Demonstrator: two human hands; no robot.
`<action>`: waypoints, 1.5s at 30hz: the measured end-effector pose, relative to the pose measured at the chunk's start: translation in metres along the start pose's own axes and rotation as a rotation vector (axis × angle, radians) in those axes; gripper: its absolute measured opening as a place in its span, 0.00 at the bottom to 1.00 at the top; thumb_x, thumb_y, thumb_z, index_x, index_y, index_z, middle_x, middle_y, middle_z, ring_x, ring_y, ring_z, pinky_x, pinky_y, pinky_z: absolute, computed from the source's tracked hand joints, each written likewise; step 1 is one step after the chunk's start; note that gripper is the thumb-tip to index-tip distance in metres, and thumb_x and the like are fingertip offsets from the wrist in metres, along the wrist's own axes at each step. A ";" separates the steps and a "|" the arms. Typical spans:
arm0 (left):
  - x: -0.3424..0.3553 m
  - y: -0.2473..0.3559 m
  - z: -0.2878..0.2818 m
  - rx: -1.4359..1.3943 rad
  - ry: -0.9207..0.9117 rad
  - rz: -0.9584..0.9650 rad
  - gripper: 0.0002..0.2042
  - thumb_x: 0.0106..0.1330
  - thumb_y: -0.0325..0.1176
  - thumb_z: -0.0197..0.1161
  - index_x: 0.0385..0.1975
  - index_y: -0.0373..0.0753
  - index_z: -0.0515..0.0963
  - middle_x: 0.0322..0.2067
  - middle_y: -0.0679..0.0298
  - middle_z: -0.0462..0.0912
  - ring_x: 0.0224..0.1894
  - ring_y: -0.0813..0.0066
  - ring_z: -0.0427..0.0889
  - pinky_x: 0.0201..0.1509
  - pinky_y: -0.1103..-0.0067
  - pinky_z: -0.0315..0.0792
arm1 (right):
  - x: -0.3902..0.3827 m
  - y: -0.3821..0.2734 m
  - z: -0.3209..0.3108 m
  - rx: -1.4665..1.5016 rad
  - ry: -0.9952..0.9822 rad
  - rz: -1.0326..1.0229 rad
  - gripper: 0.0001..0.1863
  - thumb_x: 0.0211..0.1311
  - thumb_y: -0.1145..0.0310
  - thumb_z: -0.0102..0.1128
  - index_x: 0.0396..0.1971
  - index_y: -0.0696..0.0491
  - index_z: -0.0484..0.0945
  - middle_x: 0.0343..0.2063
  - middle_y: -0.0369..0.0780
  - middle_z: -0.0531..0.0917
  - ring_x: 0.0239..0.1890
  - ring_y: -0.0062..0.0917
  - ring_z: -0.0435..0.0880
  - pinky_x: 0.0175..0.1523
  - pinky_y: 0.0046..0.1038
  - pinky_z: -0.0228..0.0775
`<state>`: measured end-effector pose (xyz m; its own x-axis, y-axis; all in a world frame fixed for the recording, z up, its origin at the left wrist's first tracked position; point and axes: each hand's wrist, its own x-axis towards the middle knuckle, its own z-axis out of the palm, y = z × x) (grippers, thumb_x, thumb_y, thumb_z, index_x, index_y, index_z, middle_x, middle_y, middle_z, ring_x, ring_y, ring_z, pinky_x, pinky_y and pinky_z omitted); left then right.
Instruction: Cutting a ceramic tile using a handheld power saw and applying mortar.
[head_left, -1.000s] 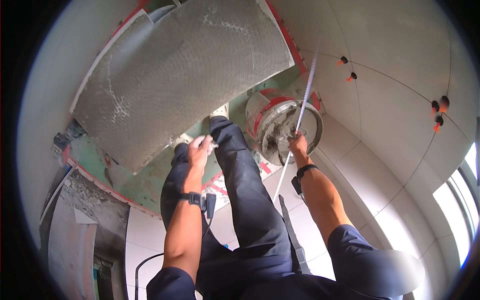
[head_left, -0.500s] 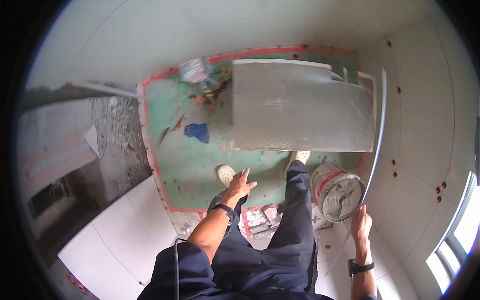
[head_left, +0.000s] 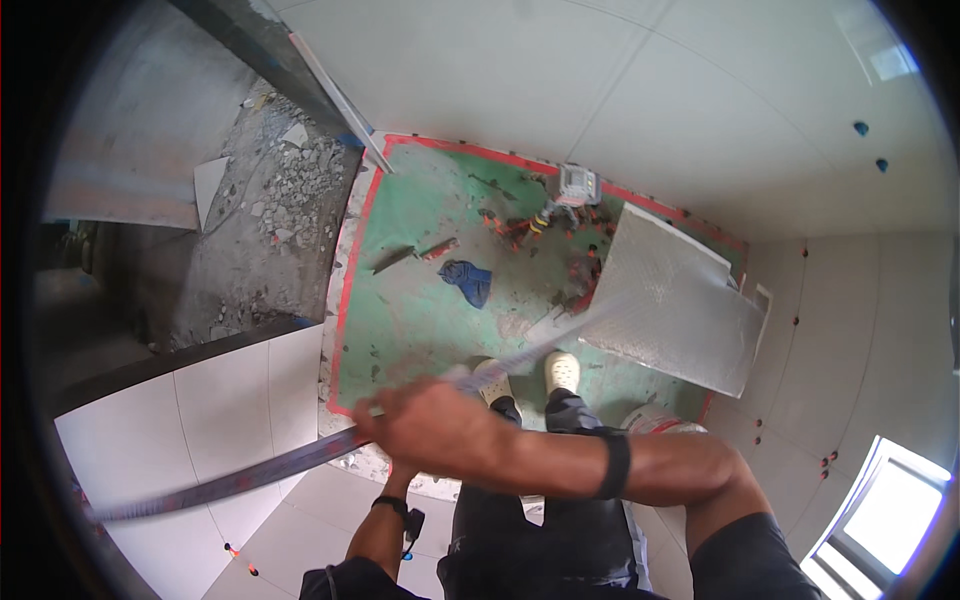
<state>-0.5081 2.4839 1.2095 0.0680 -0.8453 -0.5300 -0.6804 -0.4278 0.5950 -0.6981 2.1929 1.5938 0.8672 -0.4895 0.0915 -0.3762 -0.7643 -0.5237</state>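
Observation:
My right arm reaches across to the left, and my right hand (head_left: 440,425) is closed around a long metal straightedge (head_left: 260,474), blurred by motion. The straightedge slants from the lower left, past my hand, toward the large grey panel (head_left: 670,305) on the floor. Just below the right hand is my left hand (head_left: 402,469), mostly covered by it; its fingers are hidden. A bucket (head_left: 662,420) with a red band shows partly behind my right forearm.
On the green floor (head_left: 400,340) lie a blue cloth (head_left: 467,283), a grey box-like item (head_left: 578,186) and several small orange-and-black pieces. Pale tiled walls (head_left: 640,90) stand ahead and right. Rubble (head_left: 290,190) lies beyond the red-edged border at left. A window (head_left: 890,510) is at right.
My right hand has swung from the right side across to the left with the straightedge, which now lies crosswise. My left hand has drawn back beneath it. The view has turned.

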 end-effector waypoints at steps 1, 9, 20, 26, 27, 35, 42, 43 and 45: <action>-0.015 -0.019 -0.009 -0.065 0.012 -0.057 0.18 0.66 0.50 0.59 0.42 0.41 0.82 0.36 0.51 0.86 0.43 0.50 0.84 0.46 0.60 0.76 | 0.036 -0.009 -0.011 0.082 0.049 -0.112 0.18 0.60 0.67 0.60 0.48 0.60 0.75 0.29 0.43 0.82 0.28 0.34 0.86 0.31 0.35 0.76; -0.053 -0.006 -0.019 -0.451 -0.083 -0.547 0.15 0.62 0.44 0.61 0.32 0.37 0.86 0.32 0.55 0.88 0.39 0.61 0.86 0.46 0.68 0.77 | 0.205 0.127 -0.062 -0.302 -0.138 -0.084 0.10 0.63 0.70 0.55 0.43 0.54 0.77 0.30 0.38 0.83 0.33 0.31 0.88 0.32 0.35 0.78; 0.121 0.200 -0.082 -0.587 -0.023 -0.561 0.15 0.66 0.40 0.61 0.38 0.32 0.81 0.32 0.54 0.85 0.36 0.63 0.84 0.44 0.70 0.75 | 0.155 0.539 -0.003 -0.371 -0.514 0.729 0.13 0.65 0.66 0.52 0.45 0.54 0.77 0.38 0.49 0.86 0.45 0.45 0.85 0.50 0.45 0.77; 0.237 0.352 -0.275 -1.218 -0.017 -0.223 0.11 0.68 0.35 0.62 0.30 0.33 0.81 0.27 0.61 0.83 0.34 0.67 0.81 0.49 0.68 0.75 | 0.071 0.665 0.035 -0.417 -0.618 0.868 0.31 0.62 0.53 0.58 0.61 0.58 0.71 0.46 0.53 0.83 0.51 0.45 0.83 0.57 0.46 0.73; 0.246 0.374 -0.306 -1.358 -0.003 -0.023 0.12 0.68 0.37 0.62 0.29 0.33 0.81 0.27 0.61 0.82 0.36 0.66 0.81 0.51 0.64 0.75 | 0.063 0.664 0.032 -0.437 -0.640 0.888 0.34 0.61 0.51 0.59 0.62 0.58 0.70 0.48 0.54 0.83 0.52 0.45 0.82 0.57 0.45 0.73; 0.263 0.521 -0.360 -2.637 0.416 1.169 0.44 0.64 0.75 0.46 0.47 0.33 0.84 0.61 0.51 0.74 0.63 0.31 0.67 0.61 0.37 0.59 | 0.102 0.535 0.040 0.075 -0.439 0.586 0.23 0.66 0.59 0.58 0.57 0.54 0.72 0.51 0.47 0.82 0.45 0.43 0.84 0.50 0.40 0.75; 0.257 0.482 -0.342 -2.671 0.578 1.147 0.43 0.63 0.74 0.50 0.45 0.30 0.84 0.53 0.29 0.71 0.60 0.27 0.69 0.57 0.36 0.61 | 0.120 0.489 0.182 0.271 -0.461 0.546 0.22 0.63 0.60 0.61 0.53 0.54 0.74 0.43 0.47 0.84 0.36 0.40 0.85 0.46 0.39 0.76; 0.257 0.475 -0.324 -2.705 0.612 1.154 0.42 0.64 0.73 0.51 0.44 0.30 0.84 0.53 0.29 0.71 0.60 0.27 0.68 0.57 0.36 0.60 | 0.119 0.502 0.206 0.290 -0.493 0.564 0.22 0.61 0.62 0.62 0.53 0.55 0.73 0.44 0.48 0.83 0.39 0.40 0.85 0.47 0.39 0.76; 0.259 0.426 -0.308 -2.676 0.656 1.125 0.42 0.64 0.72 0.51 0.44 0.30 0.84 0.53 0.29 0.71 0.61 0.27 0.67 0.57 0.35 0.60 | 0.109 0.517 0.309 0.116 -0.478 0.363 0.23 0.59 0.64 0.62 0.53 0.55 0.73 0.46 0.48 0.82 0.44 0.41 0.83 0.49 0.40 0.76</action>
<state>-0.5560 1.9842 1.5117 0.7867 -0.6099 -0.0960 0.5618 0.7716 -0.2984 -0.6968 1.8741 1.0712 0.7509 -0.4472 -0.4860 -0.6604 -0.5202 -0.5416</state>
